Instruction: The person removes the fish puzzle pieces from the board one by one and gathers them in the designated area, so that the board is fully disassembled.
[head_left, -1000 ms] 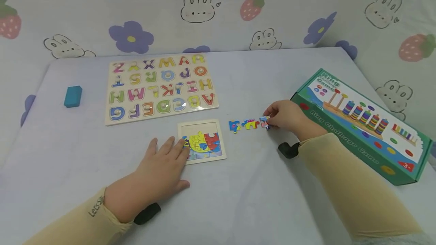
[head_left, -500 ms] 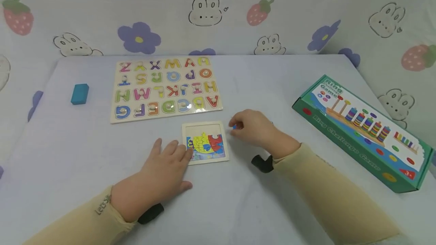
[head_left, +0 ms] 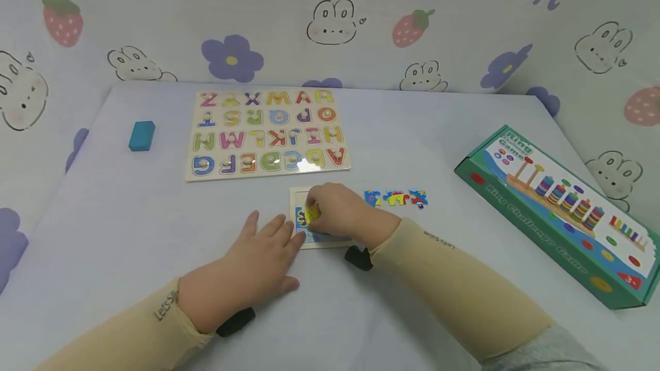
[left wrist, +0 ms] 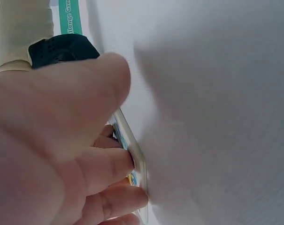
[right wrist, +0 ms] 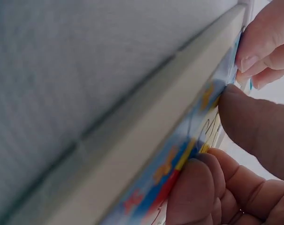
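Note:
My right hand (head_left: pixel 342 213) is over a small framed jigsaw puzzle (head_left: pixel 292 194). Its thumb and curled fingers pinch a yellow puzzle piece (head_left: pixel 312 212); whether that piece is raised from the board is hidden. In the right wrist view, yellow shows between the thumb (right wrist: pixel 254 122) and the other fingers. My left hand (head_left: pixel 263 262) lies spread on the table, its fingertips on the left rim of the puzzle frame (left wrist: pixel 137 152). Three loose jigsaw pieces (head_left: pixel 396 198) lie in a row right of the frame, beyond my right wrist.
A wooden alphabet peg board (head_left: pixel 268 135) lies behind the puzzle. At the far left is a teal block (head_left: pixel 141 136). A green Ring Challenge Game box (head_left: pixel 557 216) sits at the right. A patterned cloth (head_left: pixel 371 67) hangs behind the table.
My right hand has moved left from the loose pieces to the puzzle and now pinches a yellow piece there. The left hand has kept its place at the frame. The head view has shifted.

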A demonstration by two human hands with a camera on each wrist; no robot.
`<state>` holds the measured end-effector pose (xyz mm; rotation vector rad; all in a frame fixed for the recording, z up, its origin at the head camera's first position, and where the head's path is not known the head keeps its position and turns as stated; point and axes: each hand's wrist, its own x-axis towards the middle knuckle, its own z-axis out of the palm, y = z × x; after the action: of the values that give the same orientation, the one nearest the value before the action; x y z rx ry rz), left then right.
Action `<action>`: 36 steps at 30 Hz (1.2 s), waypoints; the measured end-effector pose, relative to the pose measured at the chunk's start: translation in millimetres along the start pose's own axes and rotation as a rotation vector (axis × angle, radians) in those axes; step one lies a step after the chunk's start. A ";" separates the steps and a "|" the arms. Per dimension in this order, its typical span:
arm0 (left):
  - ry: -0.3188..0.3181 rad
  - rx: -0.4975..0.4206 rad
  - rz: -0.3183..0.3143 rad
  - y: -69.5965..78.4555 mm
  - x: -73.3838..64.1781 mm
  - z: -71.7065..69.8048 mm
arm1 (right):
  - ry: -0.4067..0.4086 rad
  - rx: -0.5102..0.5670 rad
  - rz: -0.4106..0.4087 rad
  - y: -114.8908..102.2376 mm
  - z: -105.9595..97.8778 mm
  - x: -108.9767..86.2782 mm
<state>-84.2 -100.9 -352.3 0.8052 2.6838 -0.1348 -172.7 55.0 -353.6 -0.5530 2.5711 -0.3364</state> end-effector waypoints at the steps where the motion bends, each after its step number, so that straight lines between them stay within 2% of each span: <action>1: -0.001 -0.002 0.000 0.3 0.4 -0.2 | 0.000 -0.001 -0.001 0.4 0.5 0.3; 13: -0.008 -0.008 0.000 1.3 1.5 -1.4 | 0.026 0.010 -0.018 -2.6 1.1 -0.9; 22: -0.002 -0.007 0.005 1.6 2.6 -1.8 | 0.014 -0.008 -0.045 0.3 0.8 1.3; 26: -0.002 -0.013 0.008 2.5 3.1 -2.2 | 0.021 0.031 -0.043 5.3 -2.3 -1.3; 29: -0.007 -0.026 0.010 3.4 3.9 -2.1 | 0.057 0.109 -0.025 17.2 -11.4 -9.1; 33: -0.011 -0.040 0.008 4.4 4.2 -2.0 | 0.133 0.202 0.042 48.1 -26.5 -25.9; 36: -0.008 -0.048 0.003 4.5 2.7 -1.6 | 0.128 0.228 0.107 71.8 -29.7 -37.7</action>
<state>-84.3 -95.4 -351.8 0.7930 2.6675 -0.0721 -180.6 139.3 -336.6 -0.3191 2.6245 -0.6355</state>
